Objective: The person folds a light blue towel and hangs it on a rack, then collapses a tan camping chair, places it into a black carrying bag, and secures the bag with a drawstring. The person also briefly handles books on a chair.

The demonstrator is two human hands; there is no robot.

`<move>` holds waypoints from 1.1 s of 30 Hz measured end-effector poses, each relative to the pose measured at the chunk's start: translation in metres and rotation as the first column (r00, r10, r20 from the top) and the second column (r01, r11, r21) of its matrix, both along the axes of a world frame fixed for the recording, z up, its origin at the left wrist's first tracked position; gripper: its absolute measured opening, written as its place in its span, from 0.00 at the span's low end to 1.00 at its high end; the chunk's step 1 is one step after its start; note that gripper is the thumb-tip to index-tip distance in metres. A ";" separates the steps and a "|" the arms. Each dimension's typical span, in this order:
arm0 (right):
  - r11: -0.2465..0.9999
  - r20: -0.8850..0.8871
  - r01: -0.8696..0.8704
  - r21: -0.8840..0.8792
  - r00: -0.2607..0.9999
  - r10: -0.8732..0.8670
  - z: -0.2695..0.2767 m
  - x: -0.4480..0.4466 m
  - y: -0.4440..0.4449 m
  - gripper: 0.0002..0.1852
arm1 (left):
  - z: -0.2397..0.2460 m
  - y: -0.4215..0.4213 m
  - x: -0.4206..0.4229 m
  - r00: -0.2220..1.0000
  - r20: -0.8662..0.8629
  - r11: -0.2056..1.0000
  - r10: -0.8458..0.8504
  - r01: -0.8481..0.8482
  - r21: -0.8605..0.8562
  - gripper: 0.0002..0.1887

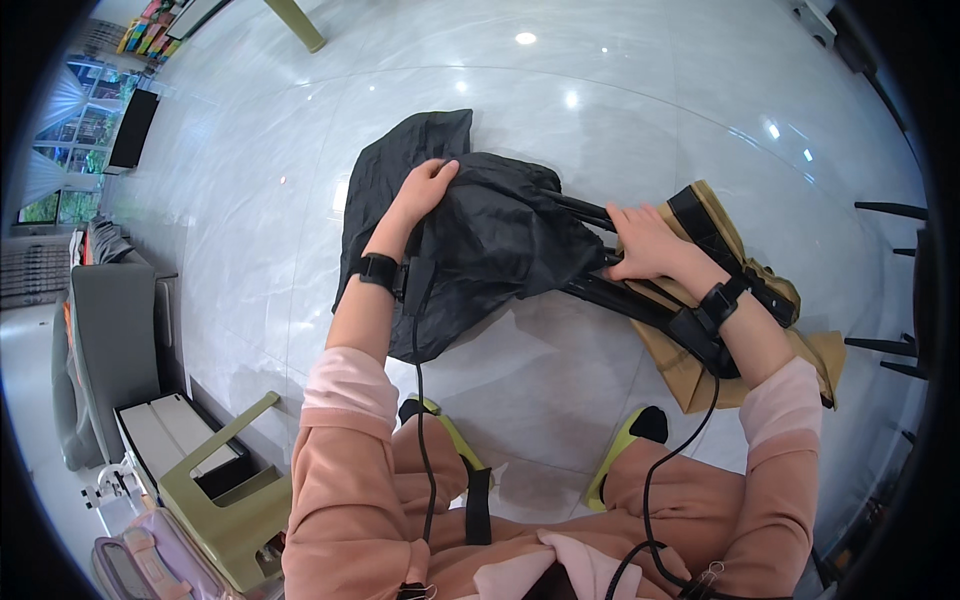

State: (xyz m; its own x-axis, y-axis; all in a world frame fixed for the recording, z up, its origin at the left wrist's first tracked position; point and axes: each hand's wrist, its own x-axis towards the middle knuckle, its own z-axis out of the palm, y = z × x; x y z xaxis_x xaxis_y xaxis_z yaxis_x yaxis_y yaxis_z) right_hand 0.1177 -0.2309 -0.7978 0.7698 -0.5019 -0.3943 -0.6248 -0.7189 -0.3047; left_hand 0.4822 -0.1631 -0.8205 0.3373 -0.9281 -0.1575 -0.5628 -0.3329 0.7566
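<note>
A large black fabric bag lies crumpled on the floor in front of me. My left hand pinches its upper layer between thumb and fingers. Several black tubes of a folded frame run into the bag's right-hand opening; their far ends are hidden inside the cloth. My right hand grips the tubes just outside that opening. Tan fabric with black straps spreads around the tubes' exposed end, beneath and beyond my right hand and wrist.
Glossy pale tiles cover the floor. At left stand a grey sofa, a white-topped box and an olive-green frame. Dark furniture legs jut in at right. Black cables hang from both wrist bands.
</note>
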 end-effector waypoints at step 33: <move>0.871 0.507 0.475 -0.127 0.786 -0.355 0.019 -0.019 -0.071 0.25 | -0.057 0.097 -0.197 0.915 -0.176 0.848 0.363 -0.402 -0.345 0.12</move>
State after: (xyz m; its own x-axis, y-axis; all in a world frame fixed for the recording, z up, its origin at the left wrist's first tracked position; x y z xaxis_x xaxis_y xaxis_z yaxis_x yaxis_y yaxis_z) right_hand 0.0988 -0.3022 -0.7792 0.5226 -0.8444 0.1180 -0.7117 -0.5083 -0.4848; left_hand 0.2851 -0.0664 -0.8770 0.6784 -0.7255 0.1161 -0.3631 -0.1937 0.9114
